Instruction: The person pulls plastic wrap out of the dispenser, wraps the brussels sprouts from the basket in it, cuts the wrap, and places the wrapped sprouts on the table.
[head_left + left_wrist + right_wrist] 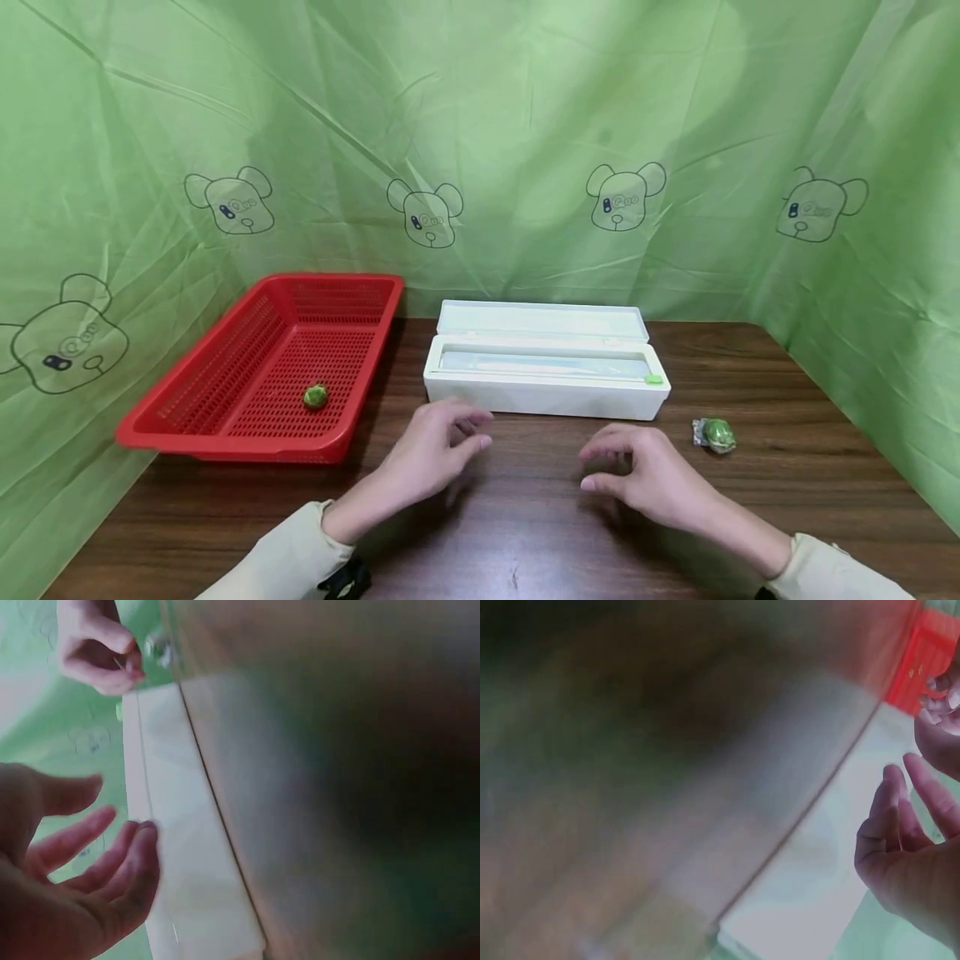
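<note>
Left hand [431, 446]: relaxed, thumb parted from fingers, pointing inward.
Right hand [648, 473]: same pose, well apart from left hand.
Box [543, 402]: beyond both hands, opened.
Wrapped ball [719, 436]: right of right hand.

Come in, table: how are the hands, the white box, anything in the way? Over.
Left hand and right hand empty. White box beyond them, lid open. No obstacle seen between; wrapped green ball off to the right.
</note>
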A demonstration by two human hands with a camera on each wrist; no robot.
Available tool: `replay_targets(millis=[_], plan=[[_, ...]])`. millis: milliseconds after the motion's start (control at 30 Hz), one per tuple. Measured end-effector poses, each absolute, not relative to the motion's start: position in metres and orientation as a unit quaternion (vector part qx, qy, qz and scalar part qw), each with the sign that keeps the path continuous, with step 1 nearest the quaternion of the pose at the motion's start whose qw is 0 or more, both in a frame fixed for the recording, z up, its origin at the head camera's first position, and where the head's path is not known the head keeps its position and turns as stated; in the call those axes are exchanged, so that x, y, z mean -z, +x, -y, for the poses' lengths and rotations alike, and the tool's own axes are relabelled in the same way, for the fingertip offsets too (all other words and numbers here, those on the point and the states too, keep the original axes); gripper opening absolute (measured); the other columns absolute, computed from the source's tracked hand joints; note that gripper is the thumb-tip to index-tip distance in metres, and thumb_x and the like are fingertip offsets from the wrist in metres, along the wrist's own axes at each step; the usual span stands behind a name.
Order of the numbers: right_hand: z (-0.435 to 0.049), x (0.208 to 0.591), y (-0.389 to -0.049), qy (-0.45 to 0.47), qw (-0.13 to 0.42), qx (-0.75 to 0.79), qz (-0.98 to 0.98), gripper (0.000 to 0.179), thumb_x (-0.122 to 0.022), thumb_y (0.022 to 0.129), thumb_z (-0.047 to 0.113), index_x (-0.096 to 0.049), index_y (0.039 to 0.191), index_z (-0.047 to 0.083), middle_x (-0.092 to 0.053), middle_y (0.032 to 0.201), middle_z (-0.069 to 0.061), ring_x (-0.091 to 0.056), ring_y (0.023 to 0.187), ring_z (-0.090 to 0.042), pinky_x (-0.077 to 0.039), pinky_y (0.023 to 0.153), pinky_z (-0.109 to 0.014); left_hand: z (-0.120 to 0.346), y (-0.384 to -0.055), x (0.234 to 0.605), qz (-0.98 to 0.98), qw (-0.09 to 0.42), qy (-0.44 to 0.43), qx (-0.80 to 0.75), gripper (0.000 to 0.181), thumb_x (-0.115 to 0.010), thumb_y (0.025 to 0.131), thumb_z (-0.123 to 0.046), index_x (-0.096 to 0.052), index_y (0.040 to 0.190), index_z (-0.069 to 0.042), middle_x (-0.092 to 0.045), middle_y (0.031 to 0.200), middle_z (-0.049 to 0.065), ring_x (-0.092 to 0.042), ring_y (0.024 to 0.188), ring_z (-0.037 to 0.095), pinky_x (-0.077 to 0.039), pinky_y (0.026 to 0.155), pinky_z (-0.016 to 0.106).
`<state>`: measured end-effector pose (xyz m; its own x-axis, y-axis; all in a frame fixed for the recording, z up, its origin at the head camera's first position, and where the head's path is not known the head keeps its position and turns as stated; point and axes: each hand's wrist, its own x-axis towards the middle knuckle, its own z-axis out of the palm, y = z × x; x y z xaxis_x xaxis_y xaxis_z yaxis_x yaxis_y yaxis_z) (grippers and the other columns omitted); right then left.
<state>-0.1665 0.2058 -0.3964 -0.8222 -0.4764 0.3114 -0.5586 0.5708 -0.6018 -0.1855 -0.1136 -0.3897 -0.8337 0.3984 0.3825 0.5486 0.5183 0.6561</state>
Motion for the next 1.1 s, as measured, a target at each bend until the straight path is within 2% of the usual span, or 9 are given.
replay_targets(millis=[100, 167, 267, 433, 567, 833, 1100], plan=[[-0.216, 0.386, -0.177, 0.252, 0.088, -0.334, 0.904, 0.029, -0.092, 0.082, 0.021, -0.082, 0.108, 0.015, -0.072, 0.098, 0.009, -0.058, 0.079, -0.011, -0.051, 0.066, -0.029, 0.115, -0.204, 0.387, 0.86, 0.179, -0.257, 0.404, 0.023, -0.08, 0.089, -0.001, -0.078, 0.112, -0.002, -0.074, 0.101, 0.007, -0.069, 0.087, 0.019, -0.059, 0.074, 0.036], [-0.225, 0.379, -0.187, 0.23, 0.115, -0.315, 0.914, 0.032, -0.093, 0.081, 0.02, -0.082, 0.11, 0.014, -0.071, 0.099, 0.006, -0.056, 0.077, -0.014, -0.049, 0.064, -0.028, 0.114, -0.218, 0.385, 0.858, 0.23, -0.244, 0.39, 0.023, -0.078, 0.089, 0.001, -0.079, 0.112, -0.001, -0.074, 0.103, 0.01, -0.068, 0.09, 0.024, -0.058, 0.077, 0.04], [-0.239, 0.37, -0.203, 0.209, 0.15, -0.287, 0.923, 0.034, -0.094, 0.08, 0.018, -0.082, 0.112, 0.012, -0.07, 0.104, 0.001, -0.055, 0.079, -0.018, -0.047, 0.064, -0.03, 0.113, -0.238, 0.384, 0.869, 0.264, -0.221, 0.355, 0.025, -0.074, 0.09, 0.002, -0.079, 0.114, -0.003, -0.071, 0.108, 0.011, -0.063, 0.097, 0.031, -0.053, 0.084, 0.045], [-0.258, 0.36, -0.225, 0.2, 0.162, -0.254, 0.933, 0.035, -0.092, 0.084, 0.02, -0.081, 0.114, 0.007, -0.066, 0.11, -0.008, -0.054, 0.076, -0.018, -0.044, 0.065, -0.033, 0.112, -0.259, 0.381, 0.904, 0.233, -0.179, 0.311, 0.034, -0.065, 0.09, 0.004, -0.079, 0.119, -0.007, -0.067, 0.118, 0.014, -0.054, 0.111, 0.041, -0.043, 0.09, 0.053], [-0.268, 0.357, -0.237, 0.205, 0.143, -0.239, 0.938, 0.03, -0.088, 0.087, 0.021, -0.082, 0.112, 0.005, -0.065, 0.109, -0.011, -0.052, 0.074, -0.016, -0.042, 0.064, -0.033, 0.109, -0.268, 0.379, 0.921, 0.193, -0.152, 0.302, 0.031, -0.065, 0.09, -0.001, -0.081, 0.115, -0.01, -0.066, 0.121, 0.014, -0.051, 0.118, 0.042, -0.04, 0.089, 0.053], [-0.273, 0.354, -0.248, 0.186, 0.105, -0.256, 0.943, 0.01, -0.083, 0.091, 0.02, -0.085, 0.096, 0.013, -0.067, 0.106, -0.007, -0.051, 0.077, -0.017, -0.041, 0.066, -0.032, 0.108, -0.275, 0.377, 0.922, 0.181, -0.133, 0.317, 0.007, -0.077, 0.09, -0.011, -0.082, 0.095, -0.011, -0.07, 0.114, 0.013, -0.055, 0.112, 0.039, -0.042, 0.087, 0.054], [-0.27, 0.353, -0.257, 0.17, 0.109, -0.276, 0.94, 0.004, -0.081, 0.089, 0.017, -0.084, 0.089, 0.014, -0.069, 0.098, -0.002, -0.052, 0.077, -0.018, -0.04, 0.066, -0.031, 0.107, -0.282, 0.377, 0.909, 0.203, -0.123, 0.344, 0.008, -0.071, 0.093, -0.008, -0.077, 0.09, -0.012, -0.077, 0.097, 0.005, -0.066, 0.098, 0.033, -0.046, 0.09, 0.052]])
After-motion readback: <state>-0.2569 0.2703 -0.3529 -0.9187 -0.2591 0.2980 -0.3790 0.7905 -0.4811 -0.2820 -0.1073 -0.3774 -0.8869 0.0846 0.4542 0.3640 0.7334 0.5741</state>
